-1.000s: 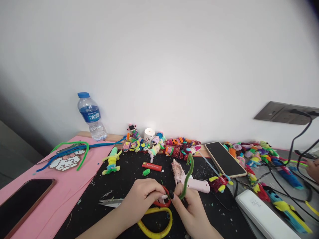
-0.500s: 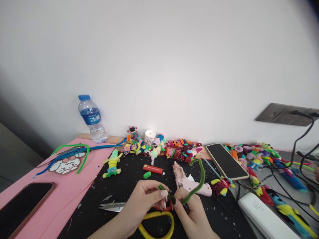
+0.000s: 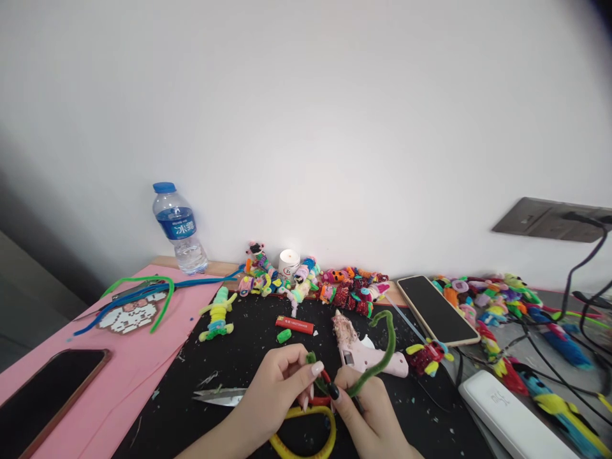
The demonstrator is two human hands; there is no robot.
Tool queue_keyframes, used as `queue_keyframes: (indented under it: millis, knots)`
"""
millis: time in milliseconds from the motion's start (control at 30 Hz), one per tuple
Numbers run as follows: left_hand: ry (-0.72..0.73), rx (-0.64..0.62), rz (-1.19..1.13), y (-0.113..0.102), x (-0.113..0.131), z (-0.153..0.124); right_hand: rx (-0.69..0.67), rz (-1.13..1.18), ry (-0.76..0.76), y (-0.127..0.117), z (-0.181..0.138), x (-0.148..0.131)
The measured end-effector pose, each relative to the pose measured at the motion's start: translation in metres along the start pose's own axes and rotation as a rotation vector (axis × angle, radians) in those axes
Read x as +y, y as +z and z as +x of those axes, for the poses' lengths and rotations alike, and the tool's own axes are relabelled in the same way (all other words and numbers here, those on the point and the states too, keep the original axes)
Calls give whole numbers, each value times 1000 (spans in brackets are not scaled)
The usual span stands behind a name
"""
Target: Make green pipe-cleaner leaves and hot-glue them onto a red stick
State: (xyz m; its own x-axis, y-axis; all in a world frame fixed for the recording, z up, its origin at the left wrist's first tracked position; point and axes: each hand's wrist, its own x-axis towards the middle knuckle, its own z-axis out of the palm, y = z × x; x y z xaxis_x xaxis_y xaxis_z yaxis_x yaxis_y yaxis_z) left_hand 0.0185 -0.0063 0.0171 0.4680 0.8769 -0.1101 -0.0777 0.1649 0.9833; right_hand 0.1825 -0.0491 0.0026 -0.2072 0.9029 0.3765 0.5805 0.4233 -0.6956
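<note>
Between my two hands is a dark green pipe cleaner (image 3: 386, 347), its free end curling up in a hook on the right. My left hand (image 3: 285, 386) pinches its short end, with the tip poking above the fingers. Closed on the longer part, close to the left fingertips, is my right hand (image 3: 366, 401). Some red shows between the fingertips; I cannot tell what it belongs to. Just below my hands lie scissors with a yellow handle (image 3: 329, 433), the blades (image 3: 220, 396) partly covered by my left hand. Beyond my right hand rests a pink glue gun (image 3: 368, 357).
A red lighter (image 3: 295, 325), a green piece (image 3: 284, 336) and a yellow-green pipe-cleaner figure (image 3: 219, 315) lie on the black mat (image 3: 167, 395). A water bottle (image 3: 179, 229) stands at the back left. Phones (image 3: 437, 310), a white power bank (image 3: 511, 414) and cables lie to the sides.
My fingers have shifted slightly on the green pipe cleaner, and its short end stands more upright. More red shows between my fingertips. The view has moved slightly.
</note>
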Motion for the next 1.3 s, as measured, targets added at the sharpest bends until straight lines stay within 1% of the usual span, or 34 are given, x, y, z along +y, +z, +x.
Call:
queue_keyframes:
  millis: [100, 200, 300, 400, 500, 600, 667, 800, 867, 1033, 1167, 1233, 1267, 1300]
  knots:
    - [-4, -57, 82, -1, -2, -2, 0, 0, 37, -1, -2, 5]
    - [-46, -158, 123, -1, -3, -4, -6, 4, 65, 0, -2, 7]
    - [-105, -272, 77, -2, -1, -4, -9, 5, 78, 0, -1, 7]
    - [-164, -366, 6, -3, 1, -4, -31, 43, 59, 0, -1, 6]
    - [-216, -442, -34, -4, 0, -5, -71, 108, 29, 1, -3, 6]
    - [-269, -513, -30, -4, -1, -6, -97, 114, -14, 2, -6, 5]
    - [-295, -529, -25, -3, 0, -7, -108, 87, -38, 1, -7, 5]
    - [-330, -470, -51, -2, 4, -7, -66, 29, -21, -2, -6, 3]
    - [-337, -467, -43, -2, 6, -7, -55, 16, -36, -5, -4, 0]
    - [-294, -524, 40, -4, 6, -9, -146, 45, -105, -8, 0, -14]
    - [-277, -538, 28, -6, 2, -10, -240, 61, -146, -7, 3, -21]
    - [-287, -524, 23, -6, 2, -9, -256, 19, -152, -5, 4, -20]
    - [-299, -513, 20, -5, 2, -8, -247, -5, -152, -4, 5, -18]
    - [-315, -501, 12, -4, 2, -8, -210, -19, -149, -3, 5, -16]
